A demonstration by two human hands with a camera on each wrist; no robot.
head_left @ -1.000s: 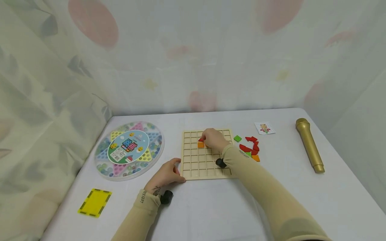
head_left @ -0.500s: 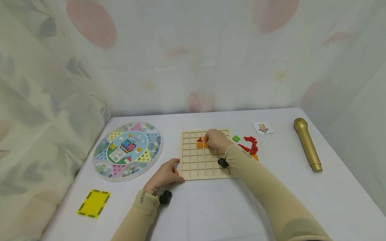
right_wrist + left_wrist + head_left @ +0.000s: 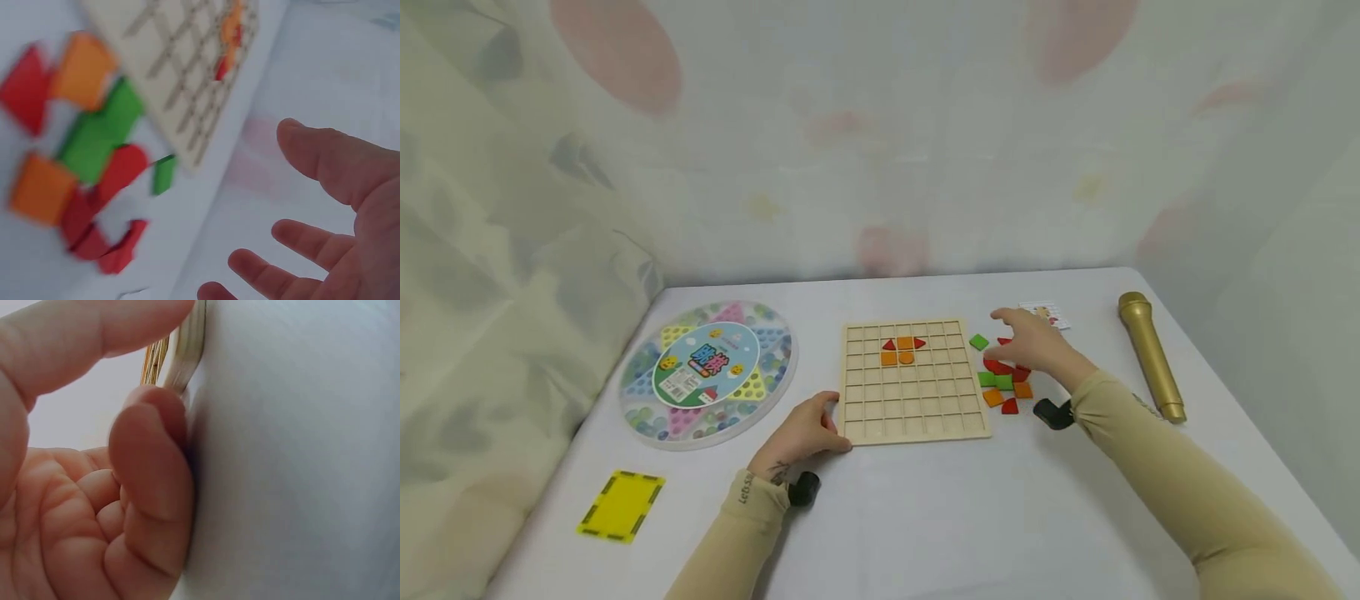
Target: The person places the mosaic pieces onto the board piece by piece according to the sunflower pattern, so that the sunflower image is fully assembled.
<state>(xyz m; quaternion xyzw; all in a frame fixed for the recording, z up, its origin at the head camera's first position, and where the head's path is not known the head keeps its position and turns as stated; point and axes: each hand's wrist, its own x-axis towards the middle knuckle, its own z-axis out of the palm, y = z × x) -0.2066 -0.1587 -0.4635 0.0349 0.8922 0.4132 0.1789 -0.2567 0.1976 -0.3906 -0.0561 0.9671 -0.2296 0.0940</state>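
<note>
A pale wooden grid board [image 3: 917, 408] lies flat on the table. My left hand [image 3: 797, 433] grips its near left corner, thumb at the front edge and fingers along the side. Set in the grid are a red triangle [image 3: 889, 344], an orange square [image 3: 905, 342], a second red triangle [image 3: 919, 342], another orange square [image 3: 889, 358] and an orange round piece [image 3: 906, 357]. My right hand [image 3: 1037, 343], fingers spread and holding nothing, hovers over loose pieces right of the board: green squares [image 3: 1004, 382], orange squares [image 3: 1022, 389] and red pieces [image 3: 1011, 407], some hidden beneath it.
Behind the right hand lies a small card [image 3: 1054, 317] with a printed picture, partly covered. A gold microphone [image 3: 1152, 354] is at the far right. On the left are a round Chinese checkers set [image 3: 778, 333] and a yellow rectangle [image 3: 621, 506] with black-marked edges.
My right hand has left the grid and moved right, over the loose pieces. The top orange square and right red triangle now show in the grid. My left hand stays at the board's corner.
</note>
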